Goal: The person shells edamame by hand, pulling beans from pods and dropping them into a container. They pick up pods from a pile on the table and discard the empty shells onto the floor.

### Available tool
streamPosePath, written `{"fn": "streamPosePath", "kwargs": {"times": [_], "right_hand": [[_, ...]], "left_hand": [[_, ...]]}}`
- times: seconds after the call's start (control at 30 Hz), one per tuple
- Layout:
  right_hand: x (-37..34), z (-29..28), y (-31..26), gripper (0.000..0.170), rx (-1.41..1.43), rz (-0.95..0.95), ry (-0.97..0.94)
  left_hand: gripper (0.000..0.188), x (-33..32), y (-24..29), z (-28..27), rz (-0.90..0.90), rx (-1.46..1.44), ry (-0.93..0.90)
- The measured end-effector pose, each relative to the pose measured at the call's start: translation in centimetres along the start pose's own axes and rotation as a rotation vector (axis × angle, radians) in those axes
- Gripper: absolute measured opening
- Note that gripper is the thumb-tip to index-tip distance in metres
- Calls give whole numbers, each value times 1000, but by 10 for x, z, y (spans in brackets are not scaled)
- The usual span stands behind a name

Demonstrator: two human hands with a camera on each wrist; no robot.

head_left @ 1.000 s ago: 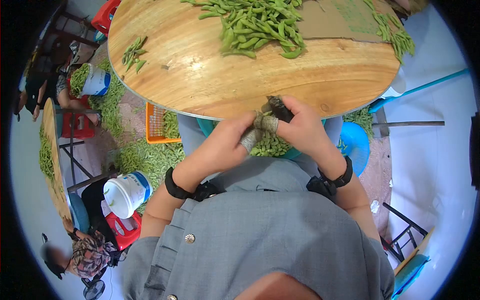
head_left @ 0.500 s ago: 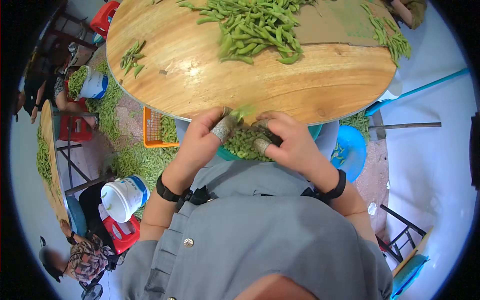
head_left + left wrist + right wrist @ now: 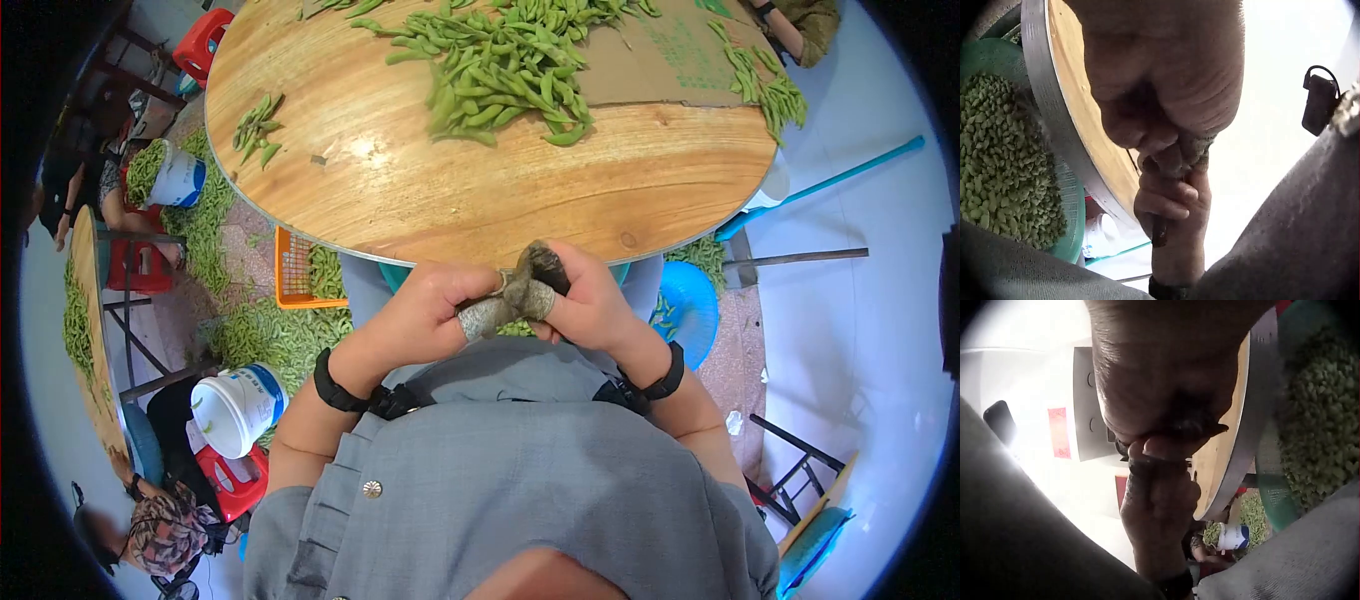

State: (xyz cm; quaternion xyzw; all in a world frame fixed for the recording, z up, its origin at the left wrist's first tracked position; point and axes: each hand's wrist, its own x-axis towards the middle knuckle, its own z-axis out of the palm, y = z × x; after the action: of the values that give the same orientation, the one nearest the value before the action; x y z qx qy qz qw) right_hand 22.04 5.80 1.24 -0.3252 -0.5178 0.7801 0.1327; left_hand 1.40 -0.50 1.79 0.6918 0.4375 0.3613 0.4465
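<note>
Over the person's lap, at the near table edge, the left hand (image 3: 428,308) and right hand (image 3: 590,300) meet with curled fingers. Grey wraps cover the left thumb (image 3: 480,319) and right thumb (image 3: 538,299); a dark covering (image 3: 546,264) shows by the right index finger. The hands pinch something small between them, mostly hidden. A dark pointed end (image 3: 1220,429), shaped like a bean pod's tip, pokes out of the right hand in the right wrist view. Below the hands, a green basin (image 3: 1072,212) holds shelled green beans (image 3: 1007,175).
Green bean pods (image 3: 500,80) are heaped on the round wooden table (image 3: 400,200), partly beside flat cardboard (image 3: 655,60). An orange basket (image 3: 292,270) stands at left, a blue basin (image 3: 700,320) at right. White buckets (image 3: 225,415) and scattered pods (image 3: 235,330) occupy the floor. Other people sit nearby.
The hands were together, then apart over the basin with a blurred green pod at the left fingers, and now meet again. The table appears lower in the view.
</note>
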Motion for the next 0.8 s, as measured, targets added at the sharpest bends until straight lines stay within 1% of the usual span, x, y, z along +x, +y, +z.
{"fn": "streamPosePath", "kwargs": {"times": [0.07,0.1,0.17,0.2,0.27,0.3,0.37,0.4,0.47,0.5,0.57,0.6,0.63,0.67,0.7,0.73,0.8], "right_hand": [[-4,1,-8,26,35,57,6],[-1,-1,-2,26,32,58,11],[9,-6,18,29,-574,-310,146],[10,-4,18,29,-578,-308,146],[12,2,18,32,-936,-349,271],[12,4,18,32,-939,-348,268],[11,9,19,32,-961,-477,303],[10,11,19,32,-964,-477,299],[7,11,19,28,-1027,-502,321],[7,9,19,28,-1028,-501,317],[8,1,19,24,-1035,-442,193],[11,-3,15,24,-1035,-442,191],[17,-9,7,21,-1078,-517,298],[23,-15,-1,19,-1118,-591,408],[32,-24,-9,19,-1146,-610,562],[43,-35,-18,19,-1169,-628,718],[71,-58,-27,20,-1277,-734,854]], "left_hand": [[9,-1,0,0,-259,-284,-68],[9,-2,-1,1,-255,-288,-70],[13,-4,-7,3,-327,-240,-115],[13,-5,-11,6,-324,-243,-114],[12,-6,-19,12,-152,133,-13],[12,-6,-17,11,-152,131,-9],[20,-5,-11,8,-263,103,-6],[20,-8,-11,7,-263,101,-2],[23,-18,-14,0,-273,112,160],[23,-24,-13,-6,-275,110,162],[23,-42,-12,-26,-425,104,355],[22,-54,-16,-35,-450,100,429],[21,-67,-21,-44,-477,96,503],[21,-79,-21,-53,-512,185,560],[21,-89,-20,-61,-547,274,615],[21,-100,-19,-69,-549,274,615],[21,-114,-16,-81,-643,698,593]]}}
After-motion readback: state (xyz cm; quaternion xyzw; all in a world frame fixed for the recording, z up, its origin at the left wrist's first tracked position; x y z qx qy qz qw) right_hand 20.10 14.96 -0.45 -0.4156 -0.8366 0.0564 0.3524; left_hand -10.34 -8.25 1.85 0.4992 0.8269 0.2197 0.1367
